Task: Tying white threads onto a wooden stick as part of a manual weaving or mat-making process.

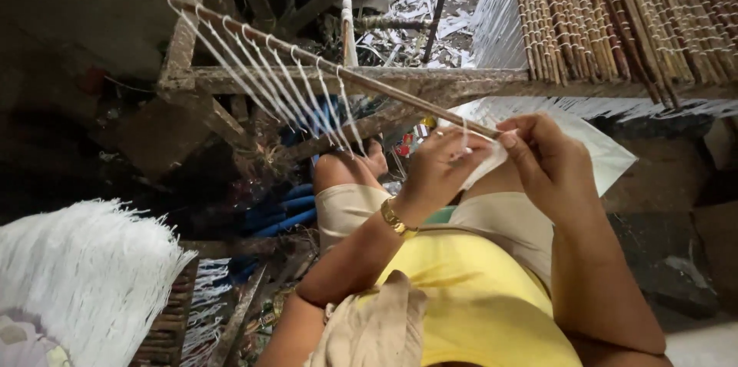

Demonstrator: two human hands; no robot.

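Below the wooden loom frame and its woven reed mat, a long thin stick slants up-left from both hands, right hand pinching its near end, left hand pinching white thread.

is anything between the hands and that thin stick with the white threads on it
Nothing visible. Both the left hand and right hand already grip the near end of the thin brown wooden stick, with a white cloth strip pinched between them.
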